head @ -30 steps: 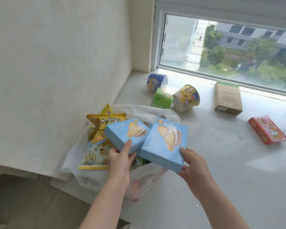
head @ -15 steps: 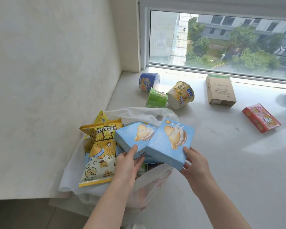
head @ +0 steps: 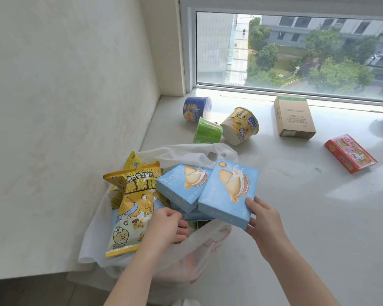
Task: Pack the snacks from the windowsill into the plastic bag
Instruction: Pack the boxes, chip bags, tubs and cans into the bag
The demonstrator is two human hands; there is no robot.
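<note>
White windowsill (head: 296, 206) carries the plastic bag (head: 203, 250) at its near left corner, where the right hand (head: 263, 219) grips a blue biscuit box (head: 228, 191) over the bag's mouth beside a second blue biscuit box (head: 181, 184), while the left hand (head: 164, 226) curls at the opening, its hold impossible to tell.

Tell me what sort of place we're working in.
Likely a room high up in a residential block: a deep white windowsill, a window looking down on trees and apartment buildings, and a plain plastered wall.
</note>
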